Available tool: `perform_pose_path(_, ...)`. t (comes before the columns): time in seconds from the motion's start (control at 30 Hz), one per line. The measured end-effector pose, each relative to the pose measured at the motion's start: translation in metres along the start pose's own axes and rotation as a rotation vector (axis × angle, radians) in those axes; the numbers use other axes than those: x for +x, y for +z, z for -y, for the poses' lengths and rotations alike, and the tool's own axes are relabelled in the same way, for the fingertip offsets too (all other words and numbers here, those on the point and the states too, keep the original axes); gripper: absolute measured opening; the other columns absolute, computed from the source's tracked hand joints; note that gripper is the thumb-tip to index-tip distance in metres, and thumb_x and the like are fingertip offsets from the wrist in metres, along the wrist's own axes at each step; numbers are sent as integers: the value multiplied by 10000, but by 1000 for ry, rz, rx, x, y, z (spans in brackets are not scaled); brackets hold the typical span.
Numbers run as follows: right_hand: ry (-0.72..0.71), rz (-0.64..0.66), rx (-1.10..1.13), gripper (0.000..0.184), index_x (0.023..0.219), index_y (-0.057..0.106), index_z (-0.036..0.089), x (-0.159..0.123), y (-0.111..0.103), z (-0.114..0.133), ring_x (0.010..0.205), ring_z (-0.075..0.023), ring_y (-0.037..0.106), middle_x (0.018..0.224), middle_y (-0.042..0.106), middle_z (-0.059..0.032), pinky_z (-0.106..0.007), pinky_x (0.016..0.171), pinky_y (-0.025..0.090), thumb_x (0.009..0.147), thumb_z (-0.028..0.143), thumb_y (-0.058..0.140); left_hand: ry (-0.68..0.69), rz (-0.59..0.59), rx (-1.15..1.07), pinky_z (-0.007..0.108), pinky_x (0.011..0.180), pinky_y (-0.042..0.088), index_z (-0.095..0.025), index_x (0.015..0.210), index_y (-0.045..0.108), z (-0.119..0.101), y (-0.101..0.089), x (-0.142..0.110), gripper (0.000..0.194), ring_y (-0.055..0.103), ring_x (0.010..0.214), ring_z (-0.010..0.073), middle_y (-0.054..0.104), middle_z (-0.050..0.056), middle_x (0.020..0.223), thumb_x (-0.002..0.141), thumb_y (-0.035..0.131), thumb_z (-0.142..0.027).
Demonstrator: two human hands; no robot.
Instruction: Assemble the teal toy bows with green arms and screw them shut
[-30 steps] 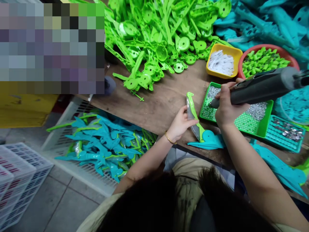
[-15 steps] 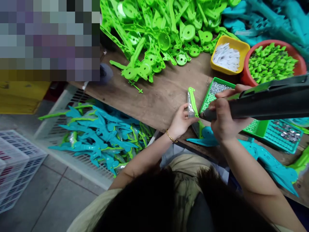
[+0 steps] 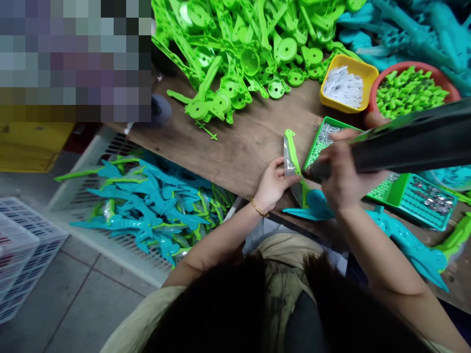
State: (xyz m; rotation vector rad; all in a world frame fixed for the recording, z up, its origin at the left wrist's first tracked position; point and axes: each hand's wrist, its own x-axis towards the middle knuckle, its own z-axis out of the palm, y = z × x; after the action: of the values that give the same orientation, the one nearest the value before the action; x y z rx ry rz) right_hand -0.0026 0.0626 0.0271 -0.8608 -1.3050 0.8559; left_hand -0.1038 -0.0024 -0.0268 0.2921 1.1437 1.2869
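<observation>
My left hand [image 3: 273, 184], with a gold bangle on its wrist, is closed on a slim green plastic part with a clear strip [image 3: 292, 152] along its side. Below, the green part meets a turquoise plastic piece [image 3: 316, 198] near the table edge. My right hand [image 3: 344, 176] is wrapped round a black electric screwdriver [image 3: 412, 139], held nearly level. Its tip is beside the green part, close to my left fingertips; whether it touches is too blurred to tell. Behind my right hand, a green tray [image 3: 398, 193] holds small screws and round metal bits.
Green plastic parts [image 3: 250, 61] are heaped at the back, turquoise ones [image 3: 412, 29] at the back right. A yellow bowl [image 3: 326, 100] of white pieces stands beside a red bowl [image 3: 373, 90] of green pieces. Left of the table is a crate [image 3: 91, 147] of turquoise-and-green assemblies.
The rear of the screwdriver has swung slightly, and it looks more blurred with my right hand. My left hand keeps its hold on the green part. The whole view has shifted a little.
</observation>
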Motion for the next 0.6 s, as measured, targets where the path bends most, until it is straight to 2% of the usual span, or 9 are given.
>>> perform_pose_path(0.1, -156, -162, -25, 387, 1178, 554, 296, 21, -4, -3, 486, -63, 533, 908, 617, 46, -283, 545, 563, 832, 416, 677, -8, 11, -75, 277, 854, 510, -156, 949, 591, -1, -2, -11, 454, 662, 817, 124, 699, -3, 857, 592, 857, -243)
perform_pose_path(0.17, -147, -202, -51, 383, 1148, 555, 264, 25, -9, -16, 496, -65, 547, 881, 608, 40, -283, 571, 574, 819, 408, 689, -16, 66, -90, 280, 888, 504, -179, 1033, 576, 0, -1, -20, 551, 664, 865, 126, 696, -8, 901, 570, 872, -217)
perform_pose_path(0.27, -133, -183, -34, 373, 1102, 550, 257, 21, -11, -38, 496, -67, 547, 856, 599, 50, -288, 565, 581, 805, 427, 699, -104, 154, -42, 308, 824, 530, -242, 1278, 402, 3, 2, -28, 874, 677, 808, 136, 704, -17, 896, 554, 890, -198)
perform_pose_path(0.33, -141, -158, -14, 378, 1109, 537, 273, 16, -10, -45, 501, -77, 550, 848, 588, 60, -315, 572, 590, 807, 441, 690, -144, 158, -7, 306, 770, 537, -242, 1337, 305, 7, 4, -30, 982, 680, 749, 140, 709, -17, 854, 555, 897, -219)
perform_pose_path(0.5, -117, -108, -7, 360, 1110, 534, 308, 10, -8, -42, 536, -104, 564, 774, 547, 70, -355, 625, 587, 811, 438, 686, -119, 96, -9, 285, 724, 540, -212, 1316, 312, 13, 6, -26, 1006, 681, 699, 141, 710, -24, 780, 515, 918, -253)
perform_pose_path(0.6, -36, -83, -36, 388, 1068, 550, 306, 10, -8, -40, 632, -139, 608, 784, 556, 59, -426, 741, 589, 773, 509, 697, -104, 88, -6, 293, 722, 545, -211, 1304, 329, 13, 7, -25, 989, 686, 692, 148, 709, -28, 768, 511, 919, -253)
